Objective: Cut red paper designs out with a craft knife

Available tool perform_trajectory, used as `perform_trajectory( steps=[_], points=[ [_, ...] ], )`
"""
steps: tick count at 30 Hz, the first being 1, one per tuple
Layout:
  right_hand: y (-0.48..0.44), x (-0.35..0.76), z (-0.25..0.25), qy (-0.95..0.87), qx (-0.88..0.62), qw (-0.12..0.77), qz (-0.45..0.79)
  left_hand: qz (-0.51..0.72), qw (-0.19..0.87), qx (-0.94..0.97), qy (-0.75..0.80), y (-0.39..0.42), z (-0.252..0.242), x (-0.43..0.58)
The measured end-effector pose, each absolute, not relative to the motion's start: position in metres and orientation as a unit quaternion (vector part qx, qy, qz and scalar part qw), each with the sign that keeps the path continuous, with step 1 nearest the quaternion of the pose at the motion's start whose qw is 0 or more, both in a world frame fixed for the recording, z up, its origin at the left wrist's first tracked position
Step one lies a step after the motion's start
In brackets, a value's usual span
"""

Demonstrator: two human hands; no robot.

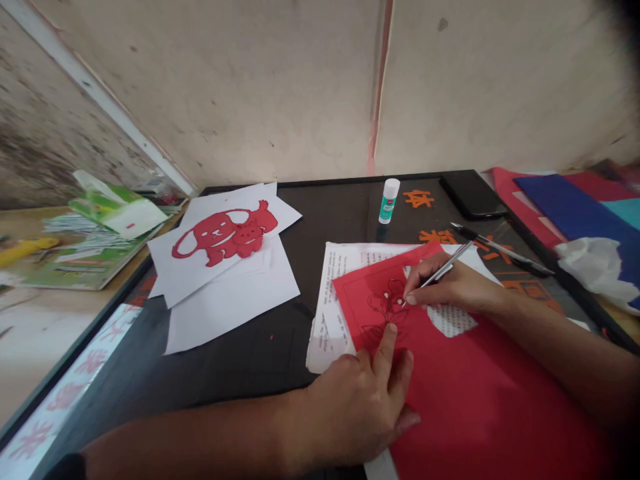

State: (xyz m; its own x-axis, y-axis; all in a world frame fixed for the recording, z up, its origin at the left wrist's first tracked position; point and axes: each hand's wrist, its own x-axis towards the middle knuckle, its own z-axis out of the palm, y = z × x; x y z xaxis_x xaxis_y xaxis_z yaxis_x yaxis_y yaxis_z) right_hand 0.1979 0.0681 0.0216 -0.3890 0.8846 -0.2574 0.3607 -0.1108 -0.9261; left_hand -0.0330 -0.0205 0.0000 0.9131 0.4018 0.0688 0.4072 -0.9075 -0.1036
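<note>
My right hand (pixel 453 287) grips a slim metal craft knife (pixel 444 269), and its tip rests on a sheet of red paper (pixel 475 380) at a drawn flower outline (pixel 386 303). My left hand (pixel 357 407) lies flat on the paper's near part, holding nothing, with its index finger pressing just below the outline. Under the red sheet lies a stack of printed white pages (pixel 333 313), and one printed patch shows through a hole in the red paper near my right hand.
A red animal cut-out (pixel 225 233) lies on white sheets to the left on the black mat (pixel 320 200). A glue stick (pixel 389 200), a black phone (pixel 473 193), a pen (pixel 500 248) and orange paper characters (pixel 418 198) lie beyond. Coloured paper (pixel 570 197) is stacked at right.
</note>
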Motion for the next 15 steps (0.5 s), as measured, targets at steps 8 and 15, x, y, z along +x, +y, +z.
perform_trajectory(
  steps=[8,15],
  points=[
    [0.068,0.2019,0.0179,-0.631,-0.483,0.248,0.554,0.012,0.031,-0.978,-0.206,-0.02,0.0025,-0.0331],
    [0.0666,0.2031,0.0181,-0.618,-0.506,0.247,0.549,0.002,0.022,-0.976,-0.215,-0.0209,0.0002,-0.0323]
  ],
)
